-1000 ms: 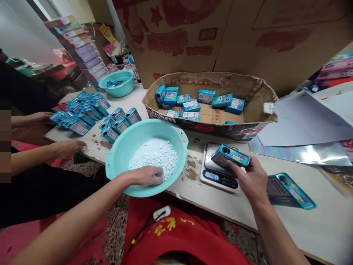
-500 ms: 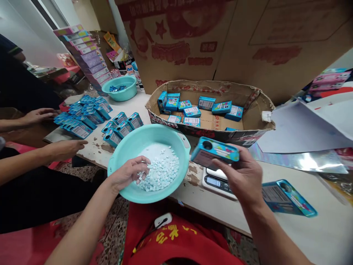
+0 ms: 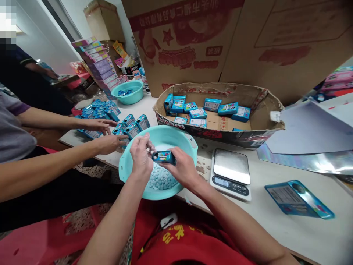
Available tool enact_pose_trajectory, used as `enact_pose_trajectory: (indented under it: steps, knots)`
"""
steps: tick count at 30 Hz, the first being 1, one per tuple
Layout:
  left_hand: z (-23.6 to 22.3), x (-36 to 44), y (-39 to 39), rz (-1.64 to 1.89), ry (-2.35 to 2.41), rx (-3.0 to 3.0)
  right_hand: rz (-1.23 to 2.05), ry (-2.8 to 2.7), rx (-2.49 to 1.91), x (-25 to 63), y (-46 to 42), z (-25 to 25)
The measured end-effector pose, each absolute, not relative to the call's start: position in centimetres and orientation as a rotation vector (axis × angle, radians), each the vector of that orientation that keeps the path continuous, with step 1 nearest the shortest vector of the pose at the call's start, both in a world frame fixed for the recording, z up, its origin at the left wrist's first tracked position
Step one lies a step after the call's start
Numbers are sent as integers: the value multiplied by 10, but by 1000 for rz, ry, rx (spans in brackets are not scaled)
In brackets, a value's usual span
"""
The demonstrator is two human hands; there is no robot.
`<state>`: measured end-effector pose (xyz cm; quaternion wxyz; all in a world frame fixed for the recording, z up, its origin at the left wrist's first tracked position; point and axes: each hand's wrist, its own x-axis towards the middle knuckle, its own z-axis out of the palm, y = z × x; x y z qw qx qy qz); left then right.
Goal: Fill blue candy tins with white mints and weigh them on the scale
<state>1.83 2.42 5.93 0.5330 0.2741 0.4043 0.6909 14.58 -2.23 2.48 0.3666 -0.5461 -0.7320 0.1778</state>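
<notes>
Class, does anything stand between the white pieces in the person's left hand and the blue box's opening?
Nothing visible does: the left hand holds the white pieces close beside the opening in the blue box held by the right hand.

The one view looks out from the person's head, forward and steeply down past a red garment along the bottom edge, close above the left hand and right hand near mid-frame over the basin, wide enough to take in the surface and the tall carton behind.
</notes>
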Motion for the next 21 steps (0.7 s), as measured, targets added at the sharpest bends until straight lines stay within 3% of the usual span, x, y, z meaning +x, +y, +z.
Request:
enact_pose_trajectory:
  steps: [21]
  knots:
    - [63, 12, 20, 1581, 812, 885, 576, -1710, -1353, 150, -16, 22]
